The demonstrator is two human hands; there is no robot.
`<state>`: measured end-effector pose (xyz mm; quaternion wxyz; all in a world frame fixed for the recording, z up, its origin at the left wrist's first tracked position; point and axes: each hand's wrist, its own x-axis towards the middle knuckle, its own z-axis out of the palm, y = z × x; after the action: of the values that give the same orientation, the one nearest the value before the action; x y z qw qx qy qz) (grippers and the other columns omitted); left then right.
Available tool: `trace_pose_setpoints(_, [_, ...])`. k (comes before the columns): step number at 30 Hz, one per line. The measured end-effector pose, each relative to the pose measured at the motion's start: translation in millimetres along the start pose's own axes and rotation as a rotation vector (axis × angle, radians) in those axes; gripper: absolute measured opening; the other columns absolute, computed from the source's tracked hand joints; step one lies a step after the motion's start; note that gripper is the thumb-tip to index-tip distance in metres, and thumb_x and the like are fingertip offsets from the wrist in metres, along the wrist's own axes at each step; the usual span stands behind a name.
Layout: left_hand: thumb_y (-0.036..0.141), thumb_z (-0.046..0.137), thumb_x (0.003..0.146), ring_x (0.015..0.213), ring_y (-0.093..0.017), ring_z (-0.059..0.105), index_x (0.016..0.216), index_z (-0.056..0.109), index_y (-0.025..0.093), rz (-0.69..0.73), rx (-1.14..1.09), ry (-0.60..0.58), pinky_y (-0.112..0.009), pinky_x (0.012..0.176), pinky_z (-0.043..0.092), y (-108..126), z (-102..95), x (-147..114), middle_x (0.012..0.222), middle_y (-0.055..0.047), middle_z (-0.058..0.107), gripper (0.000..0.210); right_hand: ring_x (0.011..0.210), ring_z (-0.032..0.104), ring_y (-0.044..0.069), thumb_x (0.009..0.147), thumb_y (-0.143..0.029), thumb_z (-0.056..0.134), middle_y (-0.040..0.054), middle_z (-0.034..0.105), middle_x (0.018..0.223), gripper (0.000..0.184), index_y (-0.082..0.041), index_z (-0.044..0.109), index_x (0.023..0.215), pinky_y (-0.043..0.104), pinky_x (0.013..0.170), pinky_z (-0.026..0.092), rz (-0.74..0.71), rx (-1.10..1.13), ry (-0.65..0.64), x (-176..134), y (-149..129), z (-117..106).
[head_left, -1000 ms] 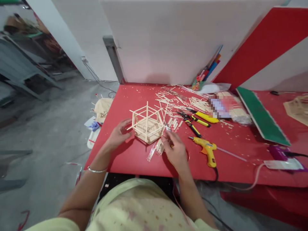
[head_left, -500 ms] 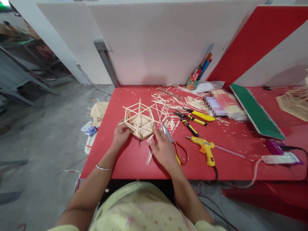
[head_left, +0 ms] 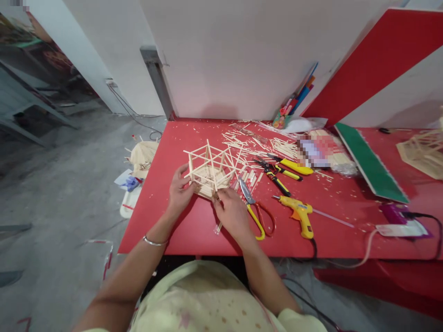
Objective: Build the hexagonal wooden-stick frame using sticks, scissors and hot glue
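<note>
A small model frame of thin wooden sticks (head_left: 208, 161), many-sided with spokes meeting over a stick floor, is held near the front of the red table. My left hand (head_left: 181, 191) pinches its left side, thumb and fingers closed on the lower edge. At the front right corner my right hand (head_left: 231, 210) grips the frame, its fingertips closed near the base. Scissors (head_left: 251, 199) with one red and one yellow handle lie just right of my right hand. A clear plastic packet of sticks (head_left: 218, 228) shows partly from under that hand.
Loose sticks (head_left: 238, 138) spread behind the frame. Cutting pliers (head_left: 275, 177), a yellow-handled tool (head_left: 294, 165) and a yellow glue gun (head_left: 298, 214) lie to the right. Farther right are a green board (head_left: 372, 161), a power strip (head_left: 401, 229) and another wooden model (head_left: 422, 152).
The frame has turned and shifted slightly right in my hands. My right hand has moved from its right side to the front corner. The view has shifted a little.
</note>
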<state>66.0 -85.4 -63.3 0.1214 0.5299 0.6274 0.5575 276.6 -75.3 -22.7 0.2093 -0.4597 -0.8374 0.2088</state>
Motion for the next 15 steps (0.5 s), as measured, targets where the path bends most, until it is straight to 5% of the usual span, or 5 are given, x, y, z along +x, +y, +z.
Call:
trace_pose_setpoints(5, [0.046, 0.075, 0.09, 0.135, -0.032, 0.057, 0.097, 0.083, 0.025, -0.006, -0.105, -0.017, -0.049, 0.114, 0.049, -9, 0.1, -2, 0.144, -0.011, 0.06, 0.024, 0.1, 0.07, 0.022, 0.107, -0.029, 0.051, 0.0056, 0.077, 0.108, 0.022, -0.024, 0.072, 0.112, 0.031, 0.085, 0.047, 0.061, 0.026, 0.031, 5, -3, 4])
trace_pose_setpoints(15, [0.046, 0.078, 0.088, 0.135, -0.03, 0.058, 0.097, 0.082, 0.022, -0.127, -0.191, -0.034, -0.045, 0.117, 0.046, -9, 4.2, 0, 0.141, -0.012, 0.064, 0.025, 0.099, 0.072, 0.022, 0.109, -0.029, 0.046, 0.0072, 0.077, 0.108, 0.029, -0.02, 0.071, 0.121, 0.03, 0.086, 0.049, 0.021, 0.17, 0.14, 9, -2, 23])
